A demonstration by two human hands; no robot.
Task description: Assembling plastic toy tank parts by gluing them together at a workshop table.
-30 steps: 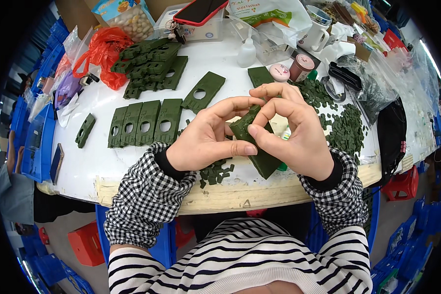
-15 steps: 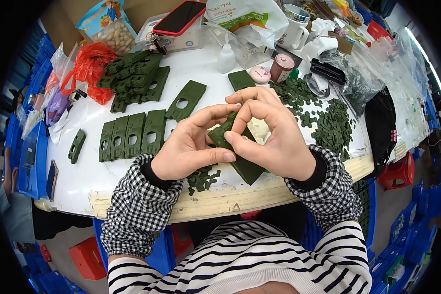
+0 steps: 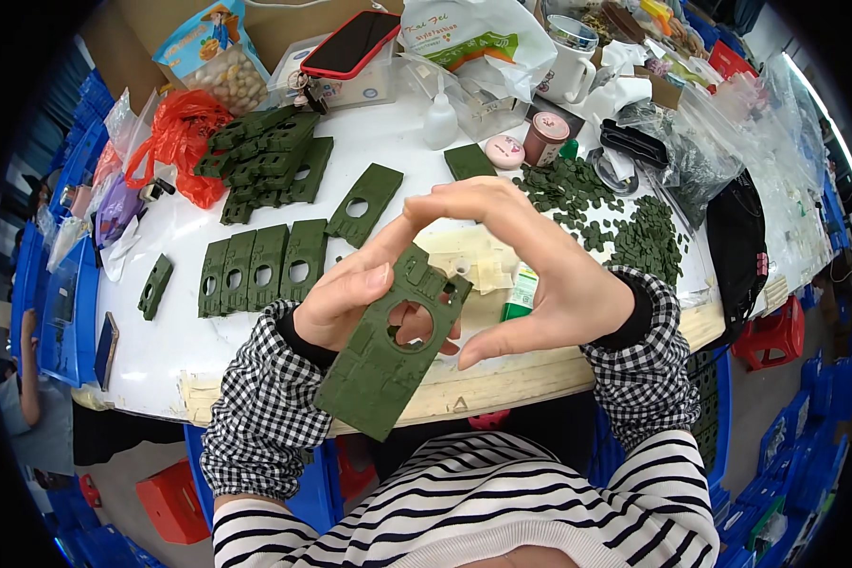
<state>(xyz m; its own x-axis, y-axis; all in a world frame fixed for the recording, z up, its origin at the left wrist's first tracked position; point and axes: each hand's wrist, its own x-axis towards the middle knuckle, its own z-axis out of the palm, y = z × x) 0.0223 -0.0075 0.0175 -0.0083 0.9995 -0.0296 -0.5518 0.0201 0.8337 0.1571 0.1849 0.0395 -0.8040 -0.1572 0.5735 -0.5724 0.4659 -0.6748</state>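
My left hand (image 3: 336, 301) grips a dark green plastic tank hull part (image 3: 374, 371) between thumb and fingers, tilted over the table's near edge. Its detailed face with a large round hole is turned up, and fingers show through the hole. Beside it, my right hand (image 3: 559, 275) is curved with thumb and fingers spread apart, holding nothing; its fingertips are close to the left hand's. Under the hands are a beige taped patch (image 3: 483, 256) and a green-and-white tube (image 3: 521, 295). Similar hull parts (image 3: 273, 248) stand in a row to the left, with another (image 3: 381, 186) farther back.
A stack of green parts (image 3: 265, 156) sits back left by a red plastic bag (image 3: 180, 133). Small green pieces (image 3: 648, 246) lie heaped at right. Behind are a squeeze bottle (image 3: 439, 123), a brown jar (image 3: 545, 140), a mug (image 3: 568, 71) and a red-cased phone (image 3: 352, 44).
The hull part has come toward me and turned, so its holed face shows. My right hand has let go of it and opened; my left hand keeps hold.
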